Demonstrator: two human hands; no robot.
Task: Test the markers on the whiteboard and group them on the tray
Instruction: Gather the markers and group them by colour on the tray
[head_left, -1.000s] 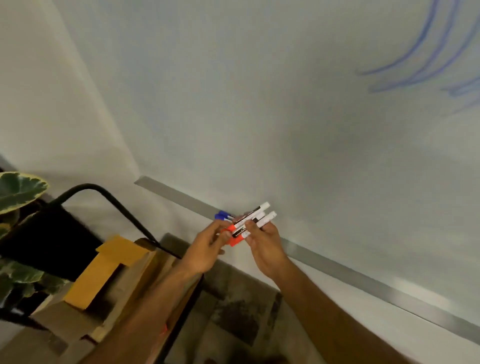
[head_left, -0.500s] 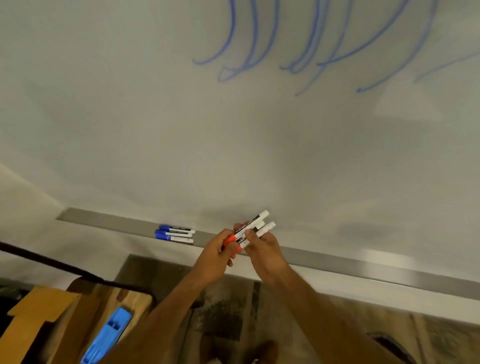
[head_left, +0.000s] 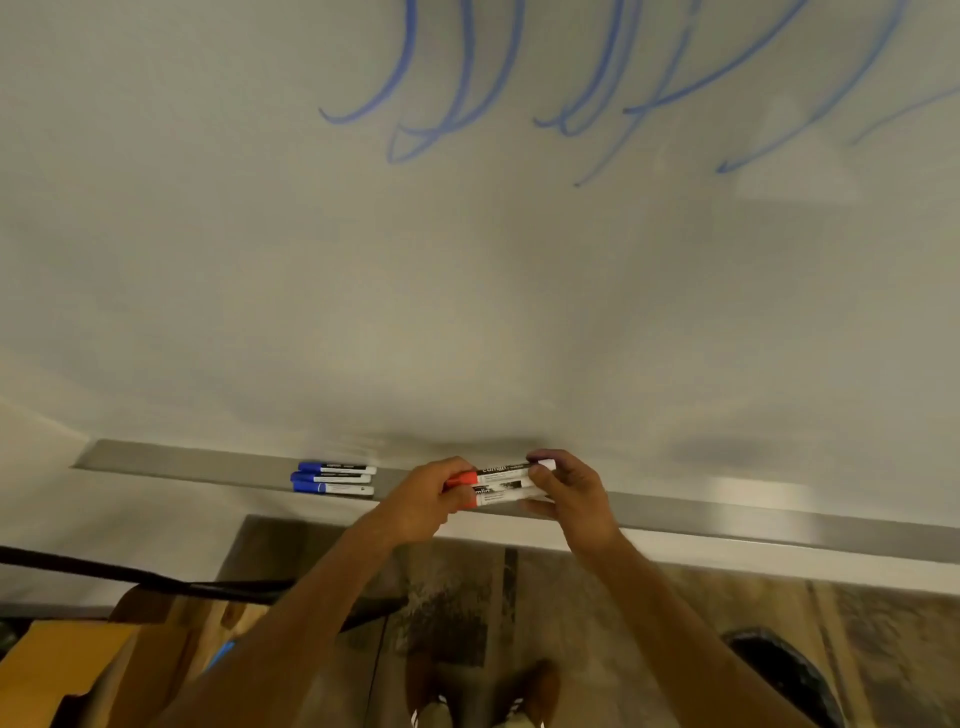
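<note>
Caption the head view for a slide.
Both hands, left and right, hold red-capped markers over the tray, beside three blue-capped markers.

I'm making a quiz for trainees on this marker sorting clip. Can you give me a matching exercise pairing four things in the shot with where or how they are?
Column 1:
1. blue-capped markers
2. red-capped markers
3. blue scribbles
4. left hand

Column 2:
A. drawn on the upper whiteboard
B. lying side by side on the tray
C. gripping the bundle's capped end
D. held between both hands just over the tray

Pairs: 1-B, 2-D, 3-A, 4-C. The right hand grips the other end.
</note>
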